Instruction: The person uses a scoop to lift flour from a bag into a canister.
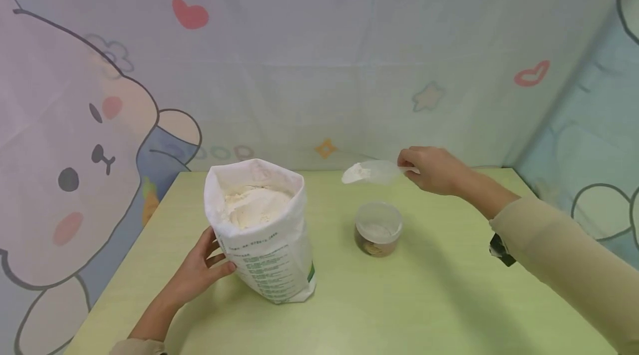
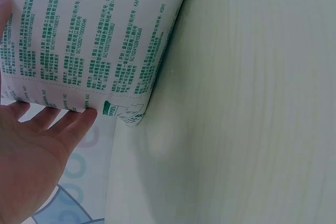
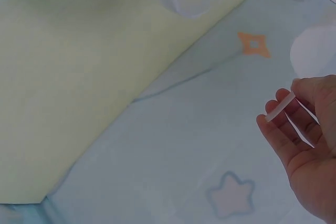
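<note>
A white paper bag (image 1: 272,263) of pale flour (image 1: 259,205) stands open-topped on the table, green print down its front. My left hand (image 1: 197,269) holds it at the left side, thumb on the front and fingers (image 2: 81,124) spread along its edge. With my right hand (image 1: 431,169) I pinch the handle (image 3: 281,106) of a translucent scoop (image 1: 384,173). White powder (image 1: 356,172) sits at the scoop's front end. The scoop is held in the air beyond a clear round tub (image 1: 378,227), which stands right of the bag with its top uncovered.
The pale green table (image 1: 349,310) ends at the back against a cloth backdrop (image 1: 309,89) printed with hearts, stars and a cartoon bear. A similar cloth (image 1: 589,138) hangs on the right side.
</note>
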A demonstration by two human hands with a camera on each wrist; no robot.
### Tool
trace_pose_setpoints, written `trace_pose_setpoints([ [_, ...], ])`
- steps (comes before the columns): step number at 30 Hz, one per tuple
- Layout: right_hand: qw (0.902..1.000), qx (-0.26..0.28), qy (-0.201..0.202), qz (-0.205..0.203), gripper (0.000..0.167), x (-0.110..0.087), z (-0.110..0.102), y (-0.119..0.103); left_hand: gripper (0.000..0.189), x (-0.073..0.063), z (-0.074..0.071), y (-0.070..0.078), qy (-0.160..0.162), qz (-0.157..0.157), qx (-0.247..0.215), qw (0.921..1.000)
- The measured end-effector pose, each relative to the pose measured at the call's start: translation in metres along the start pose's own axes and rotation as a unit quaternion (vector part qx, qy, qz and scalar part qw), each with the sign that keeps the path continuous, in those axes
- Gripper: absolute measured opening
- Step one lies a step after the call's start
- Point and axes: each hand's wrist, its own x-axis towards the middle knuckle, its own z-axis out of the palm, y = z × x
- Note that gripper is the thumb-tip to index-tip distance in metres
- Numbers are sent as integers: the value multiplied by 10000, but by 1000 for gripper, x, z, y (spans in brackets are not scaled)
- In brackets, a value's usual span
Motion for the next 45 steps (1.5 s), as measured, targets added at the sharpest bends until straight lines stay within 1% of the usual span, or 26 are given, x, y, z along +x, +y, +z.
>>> trace_pose_setpoints([
  [6, 10000, -3, -29, 51, 11, -13, 14, 10, 85, 0, 0, 1, 21, 42, -19, 10000],
  [11, 10000, -2, -24, 25, 10, -21, 21, 15, 85, 0, 1, 3, 39, 0, -25, 10000],
  [16, 9998, -36, -136, 117, 11, -27, 24, 19, 85, 0, 1, 3, 7, -19, -65, 10000],
  [18, 9996, -167, -196, 128, 12, -28, 25, 22, 86, 0, 1, 2, 5, -16, -76, 10000],
  [23, 9975, -672, -224, 4, 14, -26, 26, 26, 85, 0, 1, 2, 12, -25, -66, 10000],
  [29, 9919, -1229, -281, -124, 16, -22, 19, 22, 86, -1, 1, 3, 3, -89, -44, 10000],
  [34, 9856, -1632, -328, -300, 17, -18, 14, 18, 85, -1, 1, 3, 25, -51, -57, 10000],
  [38, 9787, -1945, -415, -509, 20, -14, 10, 15, 84, -1, 2, 3, 49, 4, -32, 10000],
  [45, 9665, -2369, -671, -731, 22, -7, 2, 7, 84, 0, 2, 2, 56, 19, -32, 10000],
])
